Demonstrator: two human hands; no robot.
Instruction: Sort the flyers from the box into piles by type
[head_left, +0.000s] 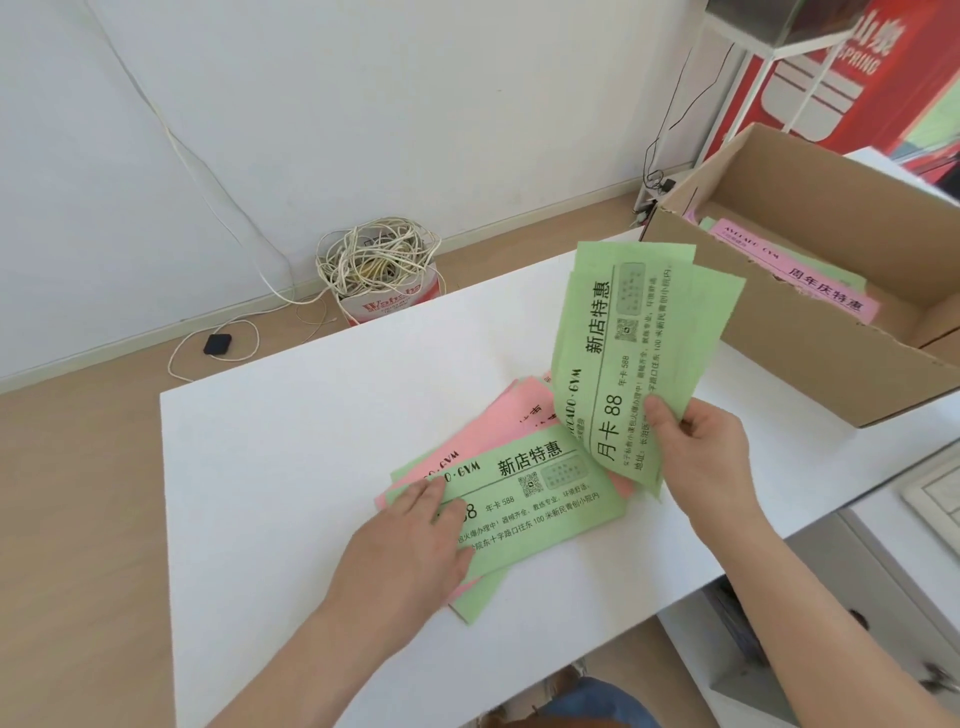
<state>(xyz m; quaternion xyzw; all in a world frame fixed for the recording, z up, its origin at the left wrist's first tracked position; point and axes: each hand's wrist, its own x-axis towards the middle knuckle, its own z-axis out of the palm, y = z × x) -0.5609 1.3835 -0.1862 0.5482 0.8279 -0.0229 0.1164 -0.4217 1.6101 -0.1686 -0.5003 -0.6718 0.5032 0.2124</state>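
At the centre of the frame, you are holding a fan of green flyers (623, 353) upright in your right hand (706, 447), thumb and curled fingers pinching their lower edge. Just below and to the left, your left hand (410, 545) is lying flat with fingers straight, pressing on a green flyer (545, 499) that is topping a loose heap on the white table (291, 441). Pink flyers (493, 421) are showing from beneath it. At the right edge, an open cardboard box (769, 332) is sitting on the table, a pink flyer (810, 280) lying uppermost inside. In the upper middle, a tangle of white cable (374, 254) is spilling over a small carton (389, 304) on the floor. A red sign (883, 78) is filling the upper right corner.
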